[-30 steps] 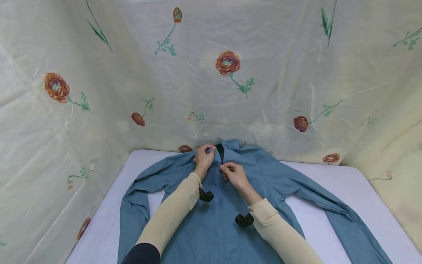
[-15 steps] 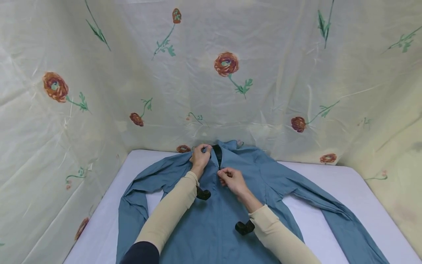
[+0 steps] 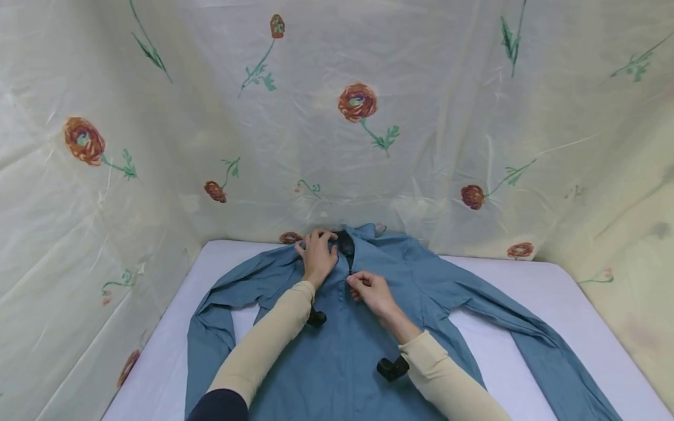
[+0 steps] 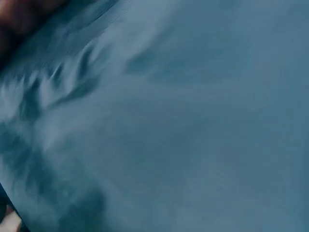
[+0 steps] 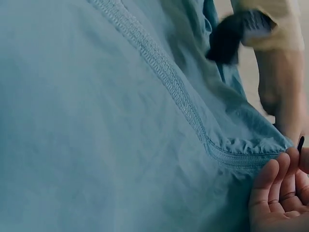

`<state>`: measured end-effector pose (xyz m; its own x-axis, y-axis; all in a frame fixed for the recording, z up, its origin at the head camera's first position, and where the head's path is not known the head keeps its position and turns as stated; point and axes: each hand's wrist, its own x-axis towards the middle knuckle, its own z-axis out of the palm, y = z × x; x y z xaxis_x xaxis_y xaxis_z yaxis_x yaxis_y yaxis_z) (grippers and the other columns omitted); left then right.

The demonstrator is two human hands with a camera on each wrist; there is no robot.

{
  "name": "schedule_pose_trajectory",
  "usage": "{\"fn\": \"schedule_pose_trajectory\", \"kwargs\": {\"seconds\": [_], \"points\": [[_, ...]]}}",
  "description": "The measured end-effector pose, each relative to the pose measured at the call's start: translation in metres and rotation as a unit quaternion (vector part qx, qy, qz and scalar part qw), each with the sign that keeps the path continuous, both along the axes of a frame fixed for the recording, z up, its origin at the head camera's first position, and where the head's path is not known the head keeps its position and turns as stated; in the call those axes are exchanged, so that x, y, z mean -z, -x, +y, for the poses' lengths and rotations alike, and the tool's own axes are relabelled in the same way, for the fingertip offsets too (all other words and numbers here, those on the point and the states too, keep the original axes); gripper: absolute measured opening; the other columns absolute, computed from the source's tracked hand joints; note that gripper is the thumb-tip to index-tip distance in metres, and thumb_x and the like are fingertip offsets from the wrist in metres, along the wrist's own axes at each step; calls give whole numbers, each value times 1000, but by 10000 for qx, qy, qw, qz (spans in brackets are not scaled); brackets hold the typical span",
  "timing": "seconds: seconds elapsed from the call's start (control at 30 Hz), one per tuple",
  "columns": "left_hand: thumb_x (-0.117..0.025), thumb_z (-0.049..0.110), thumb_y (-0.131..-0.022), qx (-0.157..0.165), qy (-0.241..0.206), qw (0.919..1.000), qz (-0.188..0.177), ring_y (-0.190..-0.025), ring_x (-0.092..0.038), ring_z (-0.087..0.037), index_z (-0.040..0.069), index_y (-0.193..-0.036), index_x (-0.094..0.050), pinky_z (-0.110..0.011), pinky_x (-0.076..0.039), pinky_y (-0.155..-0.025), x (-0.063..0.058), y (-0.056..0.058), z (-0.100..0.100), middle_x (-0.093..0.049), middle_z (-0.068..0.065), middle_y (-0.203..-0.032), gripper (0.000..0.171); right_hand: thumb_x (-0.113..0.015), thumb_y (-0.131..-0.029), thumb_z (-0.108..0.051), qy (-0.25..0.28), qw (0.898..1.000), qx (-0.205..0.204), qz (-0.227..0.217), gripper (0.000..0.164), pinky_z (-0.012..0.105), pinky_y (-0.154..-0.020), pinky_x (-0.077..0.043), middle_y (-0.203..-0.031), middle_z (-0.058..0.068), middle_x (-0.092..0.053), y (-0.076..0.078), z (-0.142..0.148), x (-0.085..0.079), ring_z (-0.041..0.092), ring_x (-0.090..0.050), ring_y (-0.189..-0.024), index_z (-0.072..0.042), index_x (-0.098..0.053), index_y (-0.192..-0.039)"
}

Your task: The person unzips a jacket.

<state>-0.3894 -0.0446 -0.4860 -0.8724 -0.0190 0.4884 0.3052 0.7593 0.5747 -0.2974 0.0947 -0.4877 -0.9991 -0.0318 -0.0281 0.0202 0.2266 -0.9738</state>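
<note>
A blue zip-up jacket (image 3: 326,374) lies front up, its dark lining (image 3: 346,245) showing at the parted neck. My right hand (image 3: 372,292) pinches the small black zipper pull (image 5: 301,143) just under that gap. Below the pull, the zip (image 5: 166,75) runs joined down the front in the right wrist view. Up at the left side of the collar, my left hand (image 3: 318,257) rests on the fabric, fingers spread and thumb apart from them. Mostly puckered blue cloth (image 4: 183,125) fills the left wrist view, with blurred fingers (image 4: 19,17) in its top left corner.
The jacket's sleeves (image 3: 513,327) spread to both sides over a white-covered table (image 3: 242,248). Flower-printed sheeting (image 3: 411,193) hangs behind and along the sides. Black devices (image 3: 392,369) sit at both wrists, over the jacket.
My left hand has let go of the collar edge it pinched, and its fingers have spread. My right hand has drawn the zipper pull slightly down, and the neck gap has lengthened.
</note>
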Motion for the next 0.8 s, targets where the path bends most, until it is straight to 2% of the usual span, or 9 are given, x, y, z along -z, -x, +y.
{"fn": "schedule_pose_trajectory", "kwargs": {"seconds": [0.07, 0.13, 0.23, 0.33, 0.5, 0.6, 0.7, 0.8], "points": [[-54, 15, -95, 648, 711, 9945, 402, -119, -48, -25, 22, -108, -69, -58, -21, -102, 0, -8, -2, -58, -1, -125, 22, -58, -95, -21, -21, 10000, 5, 29, 23, 34, -70, -53, -86, 13, -64, 0, 1, 1, 16, -59, -72, 0, -67, -98], [-51, 20, -97, 1382, 1039, 9840, 440, -121, -50, -21, 23, -110, -69, -56, -22, -104, 0, -16, -6, -61, 2, -124, 23, -57, -96, -22, -24, 10000, 6, 15, 24, 33, -69, -53, -86, 14, -64, 0, 3, 1, 17, -59, -72, 0, -66, -99], [-49, 34, -99, 2218, 948, 9703, -182, -113, -57, -15, 24, -110, -70, -52, -23, -105, 2, -28, -13, -67, 6, -116, 26, -57, -96, -23, -52, 10000, -37, -7, 26, 34, -70, -53, -88, 15, -63, 0, 5, 0, 18, -59, -74, 0, -66, -100], [-51, 42, -97, 2560, 305, 9622, -881, -108, -61, -16, 23, -111, -69, -47, -29, -106, 5, -35, -18, -69, 4, -112, 30, -57, -96, -25, -55, 10000, -45, -25, 26, 35, -71, -53, -89, 15, -63, -1, 6, 0, 19, -59, -75, 0, -66, -100], [-56, 40, -94, 2631, -1102, 9480, -1415, -106, -61, -19, 18, -105, -70, -36, -46, -96, 15, -36, -17, -69, -1, -110, 28, -57, -96, -24, -84, 10000, -4, 39, 25, 33, -69, -53, -86, 12, -63, -1, 5, -1, 16, -58, -73, -1, -66, -100], [-58, 40, -93, 2404, -1704, 9411, -1661, -109, -59, -21, 16, -103, -71, -37, -45, -96, 19, -35, -13, -68, -3, -112, 29, -57, -96, -24, -76, 10000, 24, 49, 24, 31, -68, -52, -83, 9, -63, -1, 3, -1, 15, -58, -71, -2, -67, -99], [-59, 42, -92, 2042, -2088, 9364, -1946, -112, -58, -22, 17, -105, -70, -39, -44, -97, 19, -36, -10, -66, -2, -116, 31, -57, -96, -22, -57, 10000, 16, 70, 23, 31, -67, -52, -83, 10, -62, -1, 0, -1, 16, -57, -70, -1, -66, -98], [-58, 43, -91, 1762, -2271, 9344, -2102, -112, -57, -22, 18, -107, -70, -39, -44, -96, 19, -35, -9, -65, -2, -117, 31, -57, -96, -20, 6, 10000, 8, 55, 23, 30, -67, -52, -84, 13, -63, -2, -1, -1, 16, -57, -69, 1, -66, -97]]}}
